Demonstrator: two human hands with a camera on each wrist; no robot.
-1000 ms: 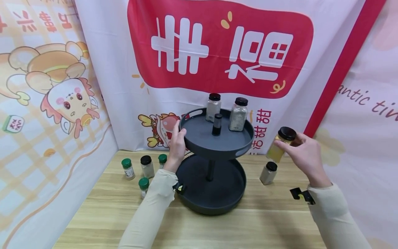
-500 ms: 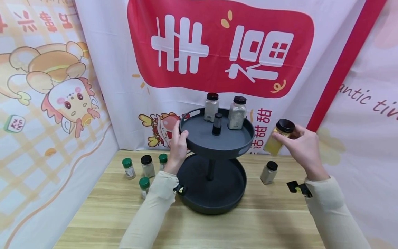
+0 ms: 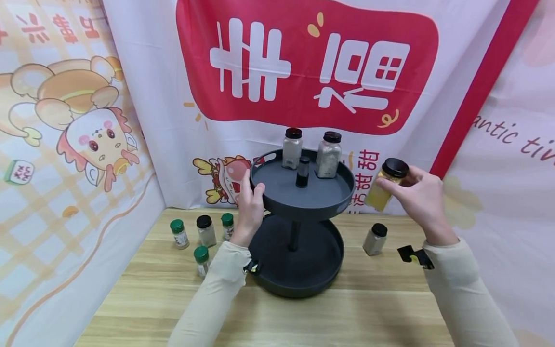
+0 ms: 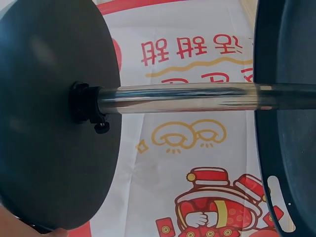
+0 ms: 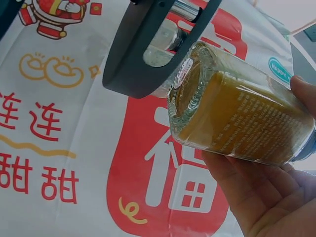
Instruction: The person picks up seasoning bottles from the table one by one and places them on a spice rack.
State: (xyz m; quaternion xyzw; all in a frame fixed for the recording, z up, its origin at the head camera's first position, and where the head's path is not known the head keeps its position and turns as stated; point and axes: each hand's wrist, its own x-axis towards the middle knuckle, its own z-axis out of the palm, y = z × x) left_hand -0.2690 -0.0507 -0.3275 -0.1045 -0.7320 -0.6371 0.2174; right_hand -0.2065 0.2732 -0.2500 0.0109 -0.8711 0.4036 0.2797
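My left hand (image 3: 250,212) grips the left rim of the upper level of a dark grey two-tier turntable tray (image 3: 277,193). In the left wrist view, fingertips show at the edge of the upper tray's underside (image 4: 59,148). To the right of the upper tray, my right hand (image 3: 422,202) holds a glass spice jar (image 3: 378,197) of yellow powder in the air, tilted, its black lid up. The right wrist view shows this jar (image 5: 247,113) near the tray's slotted rim (image 5: 128,59). Two black-lidded jars (image 3: 292,149) (image 3: 328,156) and a small dark-bottomed bottle (image 3: 302,173) stand on the upper tray.
A black-lidded jar (image 3: 375,241) stands on the wooden table (image 3: 347,318) right of the turntable. Left of it are another black-lidded jar (image 3: 206,232) and green-capped shakers (image 3: 179,235) (image 3: 201,260) (image 3: 227,225). A printed cloth (image 3: 303,58) hangs behind.
My right hand has lifted the yellow jar a little and brought it left, nearer the tray. The two tall jars on the upper tray have shifted slightly left; my left hand stays at the rim.
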